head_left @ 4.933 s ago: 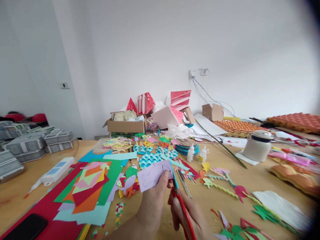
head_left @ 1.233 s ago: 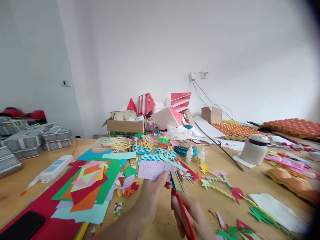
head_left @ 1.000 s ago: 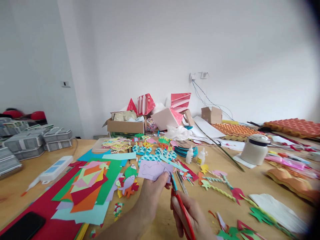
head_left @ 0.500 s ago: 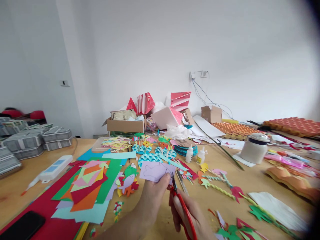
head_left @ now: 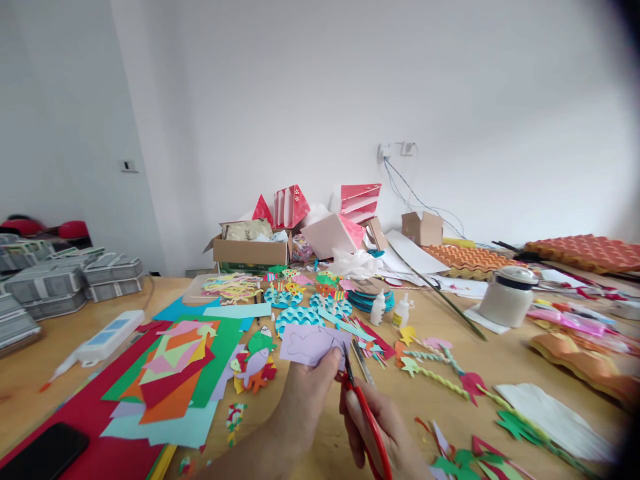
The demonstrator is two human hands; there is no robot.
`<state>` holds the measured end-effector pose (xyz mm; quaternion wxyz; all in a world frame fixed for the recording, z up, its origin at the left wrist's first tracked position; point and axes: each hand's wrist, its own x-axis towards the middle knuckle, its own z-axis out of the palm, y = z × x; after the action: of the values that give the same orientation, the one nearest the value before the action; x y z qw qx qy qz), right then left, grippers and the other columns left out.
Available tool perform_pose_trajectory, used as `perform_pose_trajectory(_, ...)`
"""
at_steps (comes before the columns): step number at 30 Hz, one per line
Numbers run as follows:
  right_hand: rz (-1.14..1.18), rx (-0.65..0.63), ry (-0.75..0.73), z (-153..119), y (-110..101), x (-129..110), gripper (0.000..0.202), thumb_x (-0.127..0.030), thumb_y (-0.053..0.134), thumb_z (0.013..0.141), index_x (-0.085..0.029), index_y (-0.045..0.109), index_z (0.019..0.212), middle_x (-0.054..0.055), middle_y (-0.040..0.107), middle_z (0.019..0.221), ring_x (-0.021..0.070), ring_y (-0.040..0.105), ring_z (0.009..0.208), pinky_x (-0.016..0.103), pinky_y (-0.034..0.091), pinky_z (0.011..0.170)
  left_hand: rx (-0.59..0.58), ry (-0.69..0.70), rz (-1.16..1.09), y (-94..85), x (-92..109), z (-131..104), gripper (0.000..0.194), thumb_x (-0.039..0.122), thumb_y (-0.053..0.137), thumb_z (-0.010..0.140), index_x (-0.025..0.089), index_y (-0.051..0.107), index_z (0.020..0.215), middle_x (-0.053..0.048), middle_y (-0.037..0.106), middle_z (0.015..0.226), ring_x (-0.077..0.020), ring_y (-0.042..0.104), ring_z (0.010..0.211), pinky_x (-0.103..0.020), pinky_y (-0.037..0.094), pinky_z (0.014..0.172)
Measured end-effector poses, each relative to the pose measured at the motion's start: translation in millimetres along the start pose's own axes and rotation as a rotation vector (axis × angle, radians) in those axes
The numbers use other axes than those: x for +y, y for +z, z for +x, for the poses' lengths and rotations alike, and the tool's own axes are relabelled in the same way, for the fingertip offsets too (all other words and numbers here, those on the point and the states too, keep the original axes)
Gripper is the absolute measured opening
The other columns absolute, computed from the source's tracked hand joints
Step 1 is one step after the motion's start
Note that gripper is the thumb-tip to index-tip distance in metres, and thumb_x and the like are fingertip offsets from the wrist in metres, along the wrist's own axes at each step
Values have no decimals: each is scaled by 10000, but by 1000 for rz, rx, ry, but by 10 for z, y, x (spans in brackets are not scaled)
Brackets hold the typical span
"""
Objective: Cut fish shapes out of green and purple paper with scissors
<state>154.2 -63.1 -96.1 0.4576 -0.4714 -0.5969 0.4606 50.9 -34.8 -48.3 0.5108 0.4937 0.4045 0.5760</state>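
Observation:
Between thumb and fingers, my left hand [head_left: 311, 381] pinches a piece of lilac paper [head_left: 300, 341] with a fish outline drawn on it. My right hand [head_left: 383, 427] is wrapped round the red handles of a pair of scissors [head_left: 373, 427]. The scissor blades lie at the paper's right edge, close to my left thumb; how far they are parted is hard to see. Left of my hands lie cut-out paper fish [head_left: 257, 363] in green, lilac and red. Behind the paper are blue wavy paper pieces [head_left: 299, 319].
Coloured paper sheets [head_left: 227, 347] and a black phone [head_left: 47, 450] lie at left, with a glue gun [head_left: 107, 340] beyond. Two glue bottles [head_left: 379, 310] and a lidded white mug [head_left: 507, 300] stand to the right. Paper scraps [head_left: 465, 463] lie front right; a cardboard box [head_left: 250, 252] stands behind.
Almost nothing differs. Both hands, the lilac paper and the scissors hold nearly the same position, and the camera view has shifted very slightly.

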Motion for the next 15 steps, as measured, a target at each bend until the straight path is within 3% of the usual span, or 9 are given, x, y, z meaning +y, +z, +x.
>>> perform_pose_trajectory(10, -2, 6, 34, 26, -18, 61, 504, -698, 358, 731, -212, 378, 598, -95, 333, 433, 61, 327, 314, 157, 307, 311, -98, 38, 16, -43, 50, 22, 142, 241, 513, 693, 175, 544, 571, 19, 543, 569, -138, 504, 594, -234, 415, 594)
perform_pose_trajectory(15, 0, -5, 18, 27, -20, 78, 493, -680, 358, 746, -209, 370, 603, -107, 311, 419, 54, 325, 312, 145, 286, 307, -136, 5, 29, -62, -27, 113, 135, 256, 512, 662, 162, 562, 579, 0, 559, 577, -151, 525, 589, -258, 427, 583)
